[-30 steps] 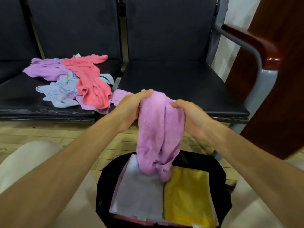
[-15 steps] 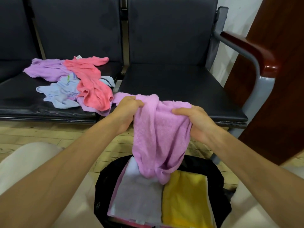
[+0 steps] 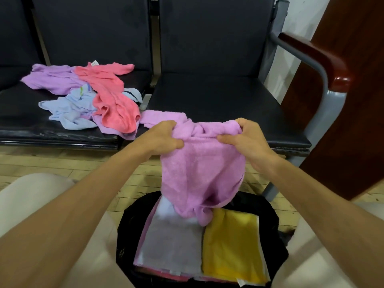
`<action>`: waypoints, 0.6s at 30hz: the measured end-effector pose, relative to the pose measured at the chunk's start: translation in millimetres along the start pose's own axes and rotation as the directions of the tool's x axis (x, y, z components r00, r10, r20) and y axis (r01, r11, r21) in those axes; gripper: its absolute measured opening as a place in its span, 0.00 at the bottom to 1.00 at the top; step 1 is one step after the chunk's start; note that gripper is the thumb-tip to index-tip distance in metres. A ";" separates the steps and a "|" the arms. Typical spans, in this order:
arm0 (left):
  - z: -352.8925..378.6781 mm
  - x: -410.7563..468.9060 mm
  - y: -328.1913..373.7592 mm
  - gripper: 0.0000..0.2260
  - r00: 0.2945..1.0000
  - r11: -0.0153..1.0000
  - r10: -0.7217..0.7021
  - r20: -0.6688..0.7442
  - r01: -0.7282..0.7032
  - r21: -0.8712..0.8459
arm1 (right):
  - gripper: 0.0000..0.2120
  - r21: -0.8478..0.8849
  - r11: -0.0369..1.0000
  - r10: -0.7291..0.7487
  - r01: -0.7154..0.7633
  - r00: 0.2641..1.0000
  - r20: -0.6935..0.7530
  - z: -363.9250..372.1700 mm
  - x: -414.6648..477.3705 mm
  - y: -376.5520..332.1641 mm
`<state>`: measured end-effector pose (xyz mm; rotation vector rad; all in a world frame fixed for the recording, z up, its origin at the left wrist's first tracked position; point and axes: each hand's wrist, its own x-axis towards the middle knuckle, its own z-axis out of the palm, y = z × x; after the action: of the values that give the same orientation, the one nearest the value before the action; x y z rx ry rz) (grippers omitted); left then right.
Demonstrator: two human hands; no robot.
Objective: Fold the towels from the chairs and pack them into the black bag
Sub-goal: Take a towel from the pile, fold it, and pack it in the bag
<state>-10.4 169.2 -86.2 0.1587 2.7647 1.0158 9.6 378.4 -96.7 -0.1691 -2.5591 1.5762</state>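
A pink towel hangs between my two hands above the open black bag. My left hand grips its upper edge on the left, and my right hand grips the bunched upper edge on the right. One end of the towel trails onto the seat's front edge. Inside the bag lie folded towels: a grey-white one on the left and a yellow one on the right. A heap of unfolded towels lies on the left chair: lilac, coral and light blue.
The right chair seat is bare black leather. Its grey metal frame with a dark wooden armrest rises at the right, next to a brown wooden panel. My knees flank the bag on a wooden floor.
My hands have moved apart, spreading the pink towel's upper edge wider. The towel hangs broader over the bag than before.
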 end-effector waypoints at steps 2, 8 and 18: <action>-0.2 -0.1 -1.0 0.18 1.000 0.999 -0.016 0.006 0.015 0.048 | 0.10 -0.121 0.991 -0.066 0.061 0.997 -0.030 -2.9 1.4 0.7; -5.9 9.0 -8.5 0.06 0.987 0.959 -0.133 -0.085 0.106 -0.264 | 0.17 0.004 1.000 0.031 -0.030 0.992 -0.122 -18.9 8.1 1.6; -16.2 6.0 -13.6 0.08 0.982 0.585 -0.104 0.159 0.189 -0.789 | 0.11 0.482 0.865 0.207 -0.142 0.975 -0.083 -41.8 5.4 5.6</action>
<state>-20.3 149.7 -83.8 -0.1577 1.9069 2.0110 11.5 418.5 -82.8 -0.4455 -2.0283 2.1233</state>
